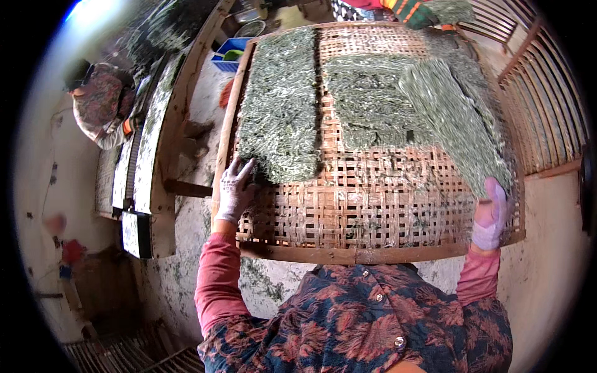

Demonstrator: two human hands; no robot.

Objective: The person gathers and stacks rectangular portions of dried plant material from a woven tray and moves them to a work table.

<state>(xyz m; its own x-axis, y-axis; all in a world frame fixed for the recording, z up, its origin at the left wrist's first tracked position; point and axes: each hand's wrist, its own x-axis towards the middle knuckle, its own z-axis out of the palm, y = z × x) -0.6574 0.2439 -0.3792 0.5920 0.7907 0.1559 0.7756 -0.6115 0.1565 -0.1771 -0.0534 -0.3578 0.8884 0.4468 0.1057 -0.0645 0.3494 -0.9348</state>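
My left hand (235, 193), in a pale glove, is at the near left corner of a long mat of thin grey-green strands (280, 102). Its fingers are apart and the fingertips reach the mat's edge. My right hand (491, 214), gloved alike, grips the near end of a second strand mat (457, 118), thumb on top and the other fingers mostly hidden. This mat lies slanted, partly over a third strand mat (373, 99) in the middle. All rest on a woven bamboo tray (348, 214) with a wooden frame.
Across the tray, another person's green-and-orange gloved hand (415, 13) is by more strands. At left, a second person (106, 102) bends over a long machine (149, 143). A blue bin (231, 53) stands beyond the tray's left side; slatted racks (547, 93) stand at right.
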